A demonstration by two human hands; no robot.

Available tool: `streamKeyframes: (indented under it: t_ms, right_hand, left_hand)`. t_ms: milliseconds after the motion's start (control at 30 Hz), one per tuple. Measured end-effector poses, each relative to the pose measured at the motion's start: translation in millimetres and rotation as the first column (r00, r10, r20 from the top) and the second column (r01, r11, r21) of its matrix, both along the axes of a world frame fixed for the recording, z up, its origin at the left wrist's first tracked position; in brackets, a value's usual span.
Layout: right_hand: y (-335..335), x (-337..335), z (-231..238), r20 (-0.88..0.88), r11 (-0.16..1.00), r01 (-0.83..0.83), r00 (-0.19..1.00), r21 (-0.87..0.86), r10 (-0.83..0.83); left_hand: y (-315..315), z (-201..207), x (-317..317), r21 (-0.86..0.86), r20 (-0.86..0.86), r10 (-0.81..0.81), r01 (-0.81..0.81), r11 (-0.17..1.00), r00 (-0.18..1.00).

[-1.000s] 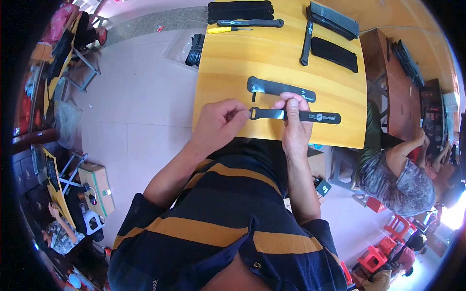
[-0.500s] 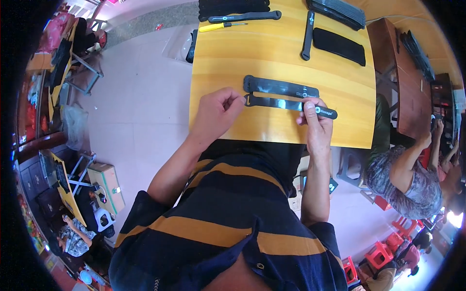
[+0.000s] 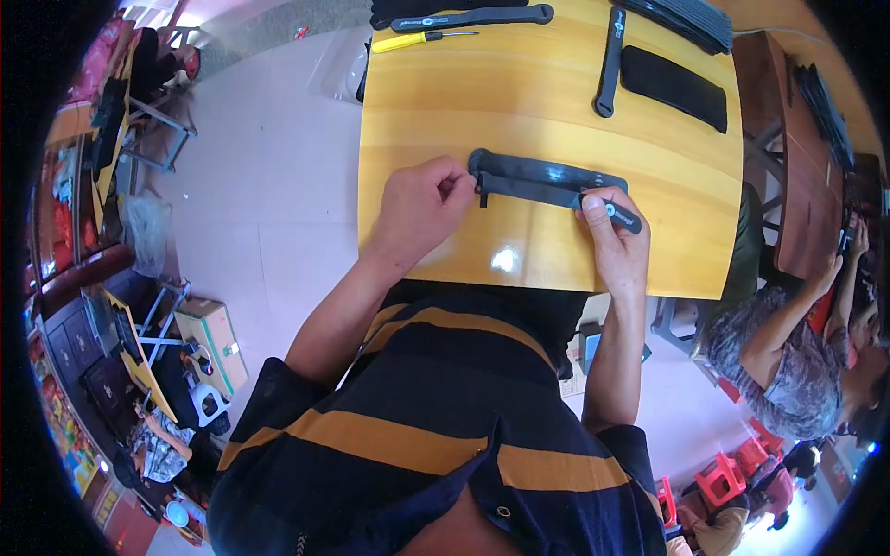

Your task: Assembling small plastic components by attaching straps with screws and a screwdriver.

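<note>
Stretched between my hands is a black strap (image 3: 533, 190) with a rounded tab at its right end and a small buckle at its left. My left hand (image 3: 422, 208) is closed in a pinch at the buckle end. At the tab end my right hand (image 3: 619, 243) grips the strap between thumb and fingers. Just behind it, a wider black strap (image 3: 561, 172) lies flat on the yellow wooden table (image 3: 417, 120), partly covered by the held one.
Farther back lie a yellow screwdriver (image 3: 400, 42), a strap (image 3: 473, 17), another strap (image 3: 610, 65), a black rectangular bundle (image 3: 674, 88) and a strap stack (image 3: 681, 20). At right, a co-worker (image 3: 779, 361) sits near a brown table (image 3: 807, 185). Red stools (image 3: 721, 477) stand at lower right.
The held strap's tab end has dipped slightly nearer me, and the strap has tilted. Its buckle end has turned, showing more edge-on. The whole view has shifted a little.
</note>
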State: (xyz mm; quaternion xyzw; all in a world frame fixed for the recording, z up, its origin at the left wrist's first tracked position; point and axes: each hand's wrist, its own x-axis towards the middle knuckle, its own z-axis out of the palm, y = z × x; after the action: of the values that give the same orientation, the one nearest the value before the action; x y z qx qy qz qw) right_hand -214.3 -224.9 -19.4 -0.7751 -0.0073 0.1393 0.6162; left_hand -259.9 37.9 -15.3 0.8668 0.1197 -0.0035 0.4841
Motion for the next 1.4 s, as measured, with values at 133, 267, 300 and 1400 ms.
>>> streamKeyframes:
  t_ms: [133,267,300,1400]
  right_hand:
    - [0.7,2.8,-0.9,-0.034,1.0,0.014,0.999,-0.021,-0.014]
    - [1.2,3.1,-3.8,-0.056,1.0,0.03,0.998,0.002,-0.03]
    - [2.6,3.7,-2.2,-0.059,1.0,0.031,0.998,0.003,-0.031]
    - [3.6,6.6,-8.6,-0.027,0.998,0.039,0.999,-0.042,-0.041]
  left_hand:
    - [0.0,5.1,4.3,0.003,-0.077,-0.008,0.008,1.0,0.997]
    - [0.1,-2.1,5.3,0.029,-0.023,-0.017,0.018,0.999,1.0]
    - [0.5,-3.7,5.0,0.031,0.022,-0.025,0.024,0.999,0.999]
    - [0.3,-4.2,12.2,0.196,0.003,-0.065,0.063,0.979,0.998]
